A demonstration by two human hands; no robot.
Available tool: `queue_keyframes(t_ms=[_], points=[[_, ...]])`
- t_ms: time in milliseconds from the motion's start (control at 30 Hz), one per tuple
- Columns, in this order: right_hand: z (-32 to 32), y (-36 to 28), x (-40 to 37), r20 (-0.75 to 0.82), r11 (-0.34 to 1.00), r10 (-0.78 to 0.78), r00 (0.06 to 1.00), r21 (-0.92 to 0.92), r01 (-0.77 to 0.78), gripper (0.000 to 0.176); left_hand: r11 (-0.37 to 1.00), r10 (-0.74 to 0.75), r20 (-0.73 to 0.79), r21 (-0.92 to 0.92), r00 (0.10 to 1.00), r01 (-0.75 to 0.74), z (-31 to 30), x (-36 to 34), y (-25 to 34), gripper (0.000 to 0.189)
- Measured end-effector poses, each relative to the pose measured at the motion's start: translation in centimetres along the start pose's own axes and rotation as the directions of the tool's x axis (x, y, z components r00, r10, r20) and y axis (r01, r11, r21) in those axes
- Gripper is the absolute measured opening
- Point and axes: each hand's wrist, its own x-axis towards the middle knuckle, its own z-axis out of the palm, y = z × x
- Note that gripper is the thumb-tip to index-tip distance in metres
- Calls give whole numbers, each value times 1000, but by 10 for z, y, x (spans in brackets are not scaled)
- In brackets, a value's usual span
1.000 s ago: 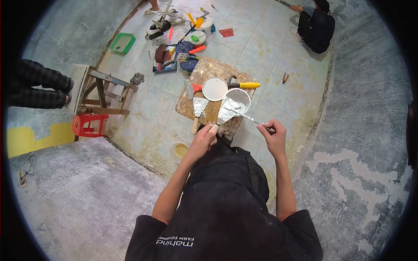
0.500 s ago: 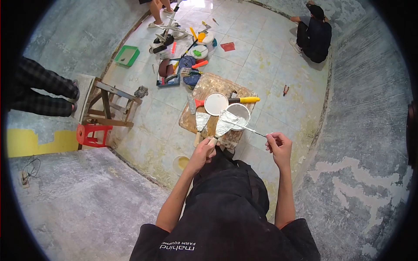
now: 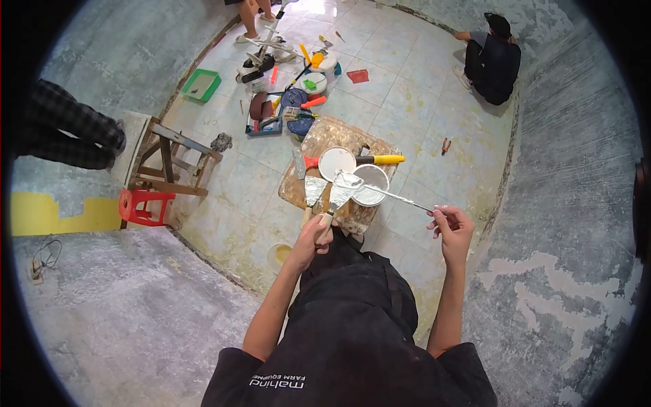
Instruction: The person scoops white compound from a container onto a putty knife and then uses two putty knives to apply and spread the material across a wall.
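Note:
My left hand (image 3: 314, 241) is closed around the wooden handle of a putty knife (image 3: 341, 191), whose blade carries a lump of white putty. Between the fingertips of my right hand (image 3: 453, 230) is the end of a thin stick (image 3: 403, 199) smeared with white putty. Its far end reaches over an open tub (image 3: 371, 183) to the putty on the blade. A second putty knife (image 3: 314, 191), also coated white, lies on the worn board (image 3: 319, 136) beside the first. On the same board rest a white lid (image 3: 336, 164), a red-handled scraper (image 3: 300, 163) and a yellow-handled tool (image 3: 388, 159).
Behind the board are buckets (image 3: 314, 83) and a toolbox (image 3: 264, 129). A green tray (image 3: 201, 85), a wooden trestle (image 3: 166, 159) and a red stool (image 3: 144, 207) stand left. One person (image 3: 494, 64) squats by the right wall; two others stand left. Pliers (image 3: 445, 146) lie right.
My right hand has moved right and slightly outward with the stick, drawing it away from the blade. The putty now sits more heaped on the blade, which has shifted slightly left.

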Motion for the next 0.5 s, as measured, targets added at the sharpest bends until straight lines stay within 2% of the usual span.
queue_keyframes(t_ms=[100,200,300,400,500], points=[[-4,-1,7,-25,999,-14,1000,48,16,10,999,17,-59,-29,998,-19,-8,-1,-1,29],[0,-1,17,7,999,29,1000,-38,-29,11,999,42,-110,-20,993,-44,-16,-4,4,28],[16,9,35,58,941,-2,998,-339,22,14,996,82,-192,58,978,-73,-26,-5,1,28],[42,20,58,257,740,-156,954,-609,285,9,991,111,-249,100,962,-88,-32,-6,-1,28],[70,32,80,497,268,-196,845,-802,534,8,991,120,-276,93,954,-98,-35,-10,-3,28]])
